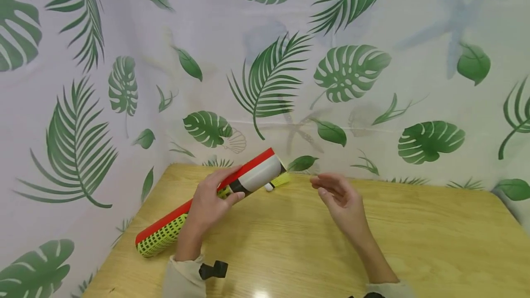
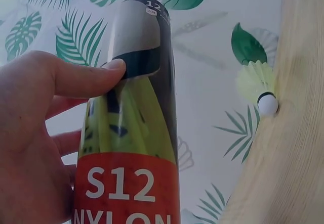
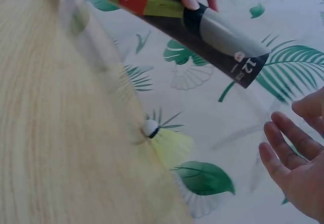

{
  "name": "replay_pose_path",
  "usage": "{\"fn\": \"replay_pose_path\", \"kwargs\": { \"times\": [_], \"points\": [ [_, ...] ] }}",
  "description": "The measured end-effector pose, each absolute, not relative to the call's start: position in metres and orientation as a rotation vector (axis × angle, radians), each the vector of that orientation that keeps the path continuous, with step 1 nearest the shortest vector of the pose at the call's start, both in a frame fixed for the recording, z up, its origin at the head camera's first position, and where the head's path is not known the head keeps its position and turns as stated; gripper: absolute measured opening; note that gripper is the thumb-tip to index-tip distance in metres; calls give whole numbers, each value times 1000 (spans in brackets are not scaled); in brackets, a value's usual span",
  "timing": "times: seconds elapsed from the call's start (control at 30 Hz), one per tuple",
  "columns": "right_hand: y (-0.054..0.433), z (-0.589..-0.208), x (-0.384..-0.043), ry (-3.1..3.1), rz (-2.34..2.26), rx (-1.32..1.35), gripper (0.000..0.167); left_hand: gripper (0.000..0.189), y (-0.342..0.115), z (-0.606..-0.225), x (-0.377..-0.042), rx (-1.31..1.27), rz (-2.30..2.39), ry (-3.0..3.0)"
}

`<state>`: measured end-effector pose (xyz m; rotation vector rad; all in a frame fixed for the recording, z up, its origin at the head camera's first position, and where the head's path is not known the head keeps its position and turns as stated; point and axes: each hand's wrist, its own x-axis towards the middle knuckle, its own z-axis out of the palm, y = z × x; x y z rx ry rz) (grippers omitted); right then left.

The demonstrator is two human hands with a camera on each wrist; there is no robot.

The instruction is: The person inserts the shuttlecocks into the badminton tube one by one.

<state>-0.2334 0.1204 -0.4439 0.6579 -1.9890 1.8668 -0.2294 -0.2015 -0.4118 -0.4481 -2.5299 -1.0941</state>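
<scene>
A long shuttlecock tube (image 1: 261,174), red, yellow-green, black and silver, slants up to the right over the table. My left hand (image 1: 211,203) grips it around the middle, thumb across the front; "S12 NYLON" reads on its red band in the left wrist view. Its lower end is down at the left side of the table. My right hand (image 1: 343,201) is raised to the right of the tube's upper end, apart from it, fingers loosely bent and holding nothing. Behind the tube lies a yellow shuttlecock (image 1: 280,180) with a white cork (image 2: 268,104), near the table's back edge.
The wooden table (image 1: 414,233) runs up to a white cloth (image 1: 290,82) printed with green leaves, hanging behind it and on the left. A black strap piece (image 1: 213,270) sits at my left cuff.
</scene>
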Motion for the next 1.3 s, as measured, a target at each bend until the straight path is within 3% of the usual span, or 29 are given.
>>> {"fn": "replay_pose_path", "kwargs": {
  "times": [0.67,1.3],
  "points": [
    [73,-478,-309,-2364,1753,424,30,61,-228,-417,-235,-109,-1049,-2626],
    [39,-496,-334,-2542,1585,311,26,62,-229,-423,-233,-69,-1033,-2669]
  ]
}}
